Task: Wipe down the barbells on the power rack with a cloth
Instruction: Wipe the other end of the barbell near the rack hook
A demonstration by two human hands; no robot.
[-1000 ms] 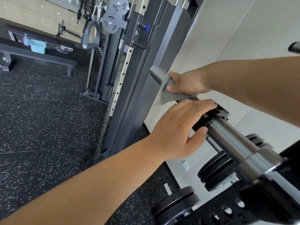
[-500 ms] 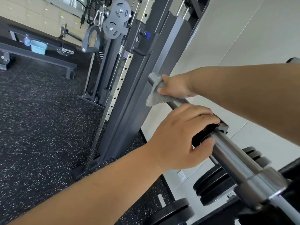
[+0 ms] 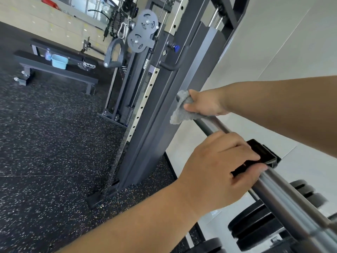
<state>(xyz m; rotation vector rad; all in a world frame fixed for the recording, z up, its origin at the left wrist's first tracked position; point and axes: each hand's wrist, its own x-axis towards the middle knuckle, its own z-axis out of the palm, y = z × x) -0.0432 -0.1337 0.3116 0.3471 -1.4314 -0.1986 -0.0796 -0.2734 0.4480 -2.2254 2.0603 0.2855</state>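
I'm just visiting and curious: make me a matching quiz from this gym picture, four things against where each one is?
Things: 1 cloth; 2 left hand; 3 blue tub; 4 weight plates.
Places: A on the bench; B low, under the barbell; C bunched at the barbell's far end in the right hand; D gripping the barbell at the black hook.
Pairs: 1-C; 2-D; 3-A; 4-B.

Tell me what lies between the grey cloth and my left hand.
Only a bare stretch of steel barbell separates grey cloth from left hand, in head view.
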